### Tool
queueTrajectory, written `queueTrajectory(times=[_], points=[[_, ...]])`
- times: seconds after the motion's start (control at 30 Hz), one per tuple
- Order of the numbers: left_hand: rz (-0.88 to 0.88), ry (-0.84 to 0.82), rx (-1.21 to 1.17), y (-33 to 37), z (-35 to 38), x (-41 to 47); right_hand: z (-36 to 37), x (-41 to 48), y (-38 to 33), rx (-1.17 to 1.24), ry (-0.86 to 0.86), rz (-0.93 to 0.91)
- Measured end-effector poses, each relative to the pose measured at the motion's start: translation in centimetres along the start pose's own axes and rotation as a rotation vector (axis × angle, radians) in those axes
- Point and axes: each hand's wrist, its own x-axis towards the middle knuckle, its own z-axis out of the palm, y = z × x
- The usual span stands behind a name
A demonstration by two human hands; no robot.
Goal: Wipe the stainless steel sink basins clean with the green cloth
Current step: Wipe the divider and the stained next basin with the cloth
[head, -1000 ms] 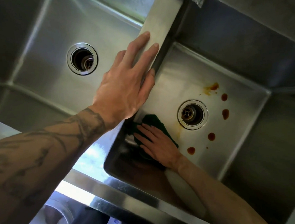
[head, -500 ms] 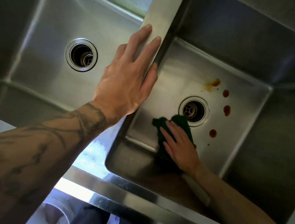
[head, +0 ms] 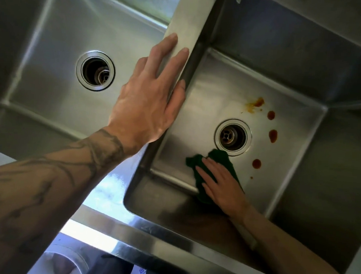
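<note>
Right basin (head: 222,86) | right hand (head: 221,187) pressed the green cloth (head: 218,158) flat, fingers straight, just beside the drain (head: 232,137) | red stains (head: 272,135) lay farther right, nearest that hand | left hand (head: 147,110) rested flat-fingered on the divider (head: 190,23).

Steel right basin (head: 210,100) floor: green cloth (head: 219,156), red-orange spots (head: 273,135) beside drain (head: 232,137)

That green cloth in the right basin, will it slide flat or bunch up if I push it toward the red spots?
Probably floppy: the green cloth lies in uneven lobes under the right hand, so it may bunch. It should glide easily on the smooth steel of the right basin. It looks thin and light, so flat pressure likely carries it.
</note>
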Motion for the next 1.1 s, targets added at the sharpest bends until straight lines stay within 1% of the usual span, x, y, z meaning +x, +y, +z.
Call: queueTrajectory(times=[0.07,0.13,0.2,0.23,0.3,0.4,0.47,0.53,0.57,0.67,0.7,0.77,0.87,0.93,1.0,1.1], points=[[0.003,-0.004,0.006,0.0,0.0,0.0,-0.1,2.3,-0.2,0.025,0.044,0.038],[0.006,-0.014,0.010,-0.1,0.0,0.1,-0.3,6.9,-1.2,0.075,0.121,0.125],[0.010,-0.025,0.019,-0.2,0.1,0.0,-0.4,10.9,-1.7,0.133,0.150,0.222],[0.011,-0.031,0.017,-0.2,0.1,0.0,-0.4,11.4,-1.8,0.149,0.148,0.249],[0.010,-0.030,0.014,-0.1,0.0,0.0,0.0,9.0,-1.5,0.117,0.119,0.212],[0.002,-0.022,0.011,0.0,0.0,-0.1,0.0,1.2,0.3,0.019,0.053,0.068],[0.002,-0.018,0.014,0.0,0.0,-0.1,-0.6,-2.3,1.5,-0.042,-0.001,0.024],[0.009,-0.021,0.020,0.0,0.0,0.0,-0.6,-1.6,1.8,-0.051,0.012,0.049],[0.012,-0.024,0.020,0.0,-0.1,0.0,-0.6,0.0,1.5,-0.012,0.036,0.097],[0.012,-0.020,0.024,-0.2,-0.1,0.0,-0.8,6.8,0.3,0.123,0.155,0.308],[0.013,-0.020,0.024,-0.2,0.0,0.0,-0.9,8.0,0.2,0.139,0.166,0.366],[0.010,-0.024,0.013,-0.2,0.0,0.0,-0.7,7.1,0.2,0.131,0.145,0.365],[0.000,-0.032,0.000,-0.1,-0.1,0.0,-0.7,0.8,0.7,0.076,0.084,0.231],[0.002,-0.027,0.005,-0.1,-0.2,0.0,-1.0,-1.8,1.3,0.043,0.034,0.187],[0.012,-0.023,0.016,0.0,-0.2,0.0,-1.0,-0.7,1.4,0.049,0.045,0.210],[0.018,-0.025,0.025,-0.1,-0.2,0.0,-1.1,4.3,0.6,0.137,0.094,0.318]])
